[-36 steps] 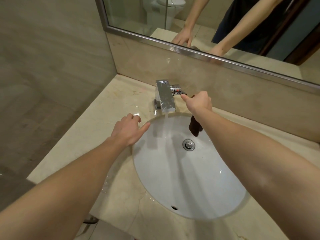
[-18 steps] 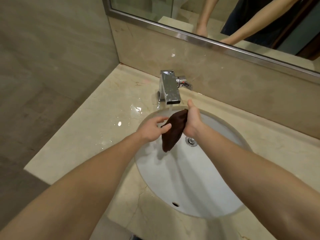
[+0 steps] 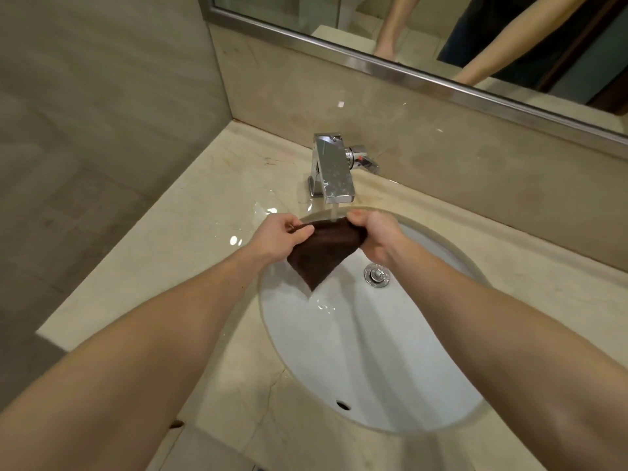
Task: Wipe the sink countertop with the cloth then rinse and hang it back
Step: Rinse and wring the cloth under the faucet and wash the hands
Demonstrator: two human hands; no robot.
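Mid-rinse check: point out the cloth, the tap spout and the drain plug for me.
cloth (image 3: 317, 254): head view, middle of the brown fabric stretched between both hands.
tap spout (image 3: 334, 175): head view, flat chrome top face.
drain plug (image 3: 376, 275): head view, centre of the metal cap.

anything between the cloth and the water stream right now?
Nothing visible. The left hand and right hand hold the brown cloth stretched by its top corners directly under the faucet, and the stream lands on its upper edge. The cloth hangs over the sink with nothing else in the way.
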